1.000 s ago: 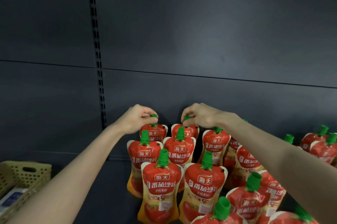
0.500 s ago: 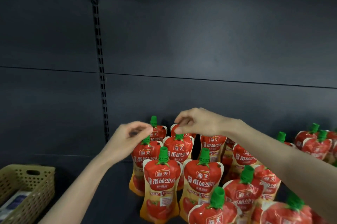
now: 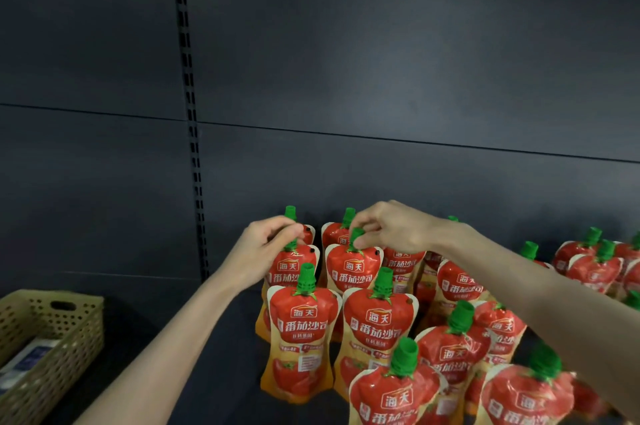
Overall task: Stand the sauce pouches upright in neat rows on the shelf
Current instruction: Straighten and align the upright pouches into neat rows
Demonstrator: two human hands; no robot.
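Red sauce pouches with green caps stand in two rows on the dark shelf point(image 3: 214, 369). My left hand point(image 3: 261, 255) pinches the green cap of the second-row left pouch point(image 3: 292, 269). With its fingertips my right hand point(image 3: 388, 229) pinches the cap of the second-row right pouch point(image 3: 353, 269). Behind them two back pouches point(image 3: 332, 232) stand against the rear panel. Nearer the camera are the front left pouch point(image 3: 301, 334) and front right pouch point(image 3: 379, 331), both upright. More pouches point(image 3: 453, 348) crowd unevenly under my right forearm.
A beige perforated basket point(image 3: 69, 331) with a white and blue packet inside sits at the lower left on the shelf. A slotted upright point(image 3: 192, 134) runs down the dark back panel. Another cluster of pouches point(image 3: 595, 262) stands at the far right.
Both hands have left the back-row caps and come forward to the second-row pouches, whose caps they now pinch. The camera has also shifted slightly.
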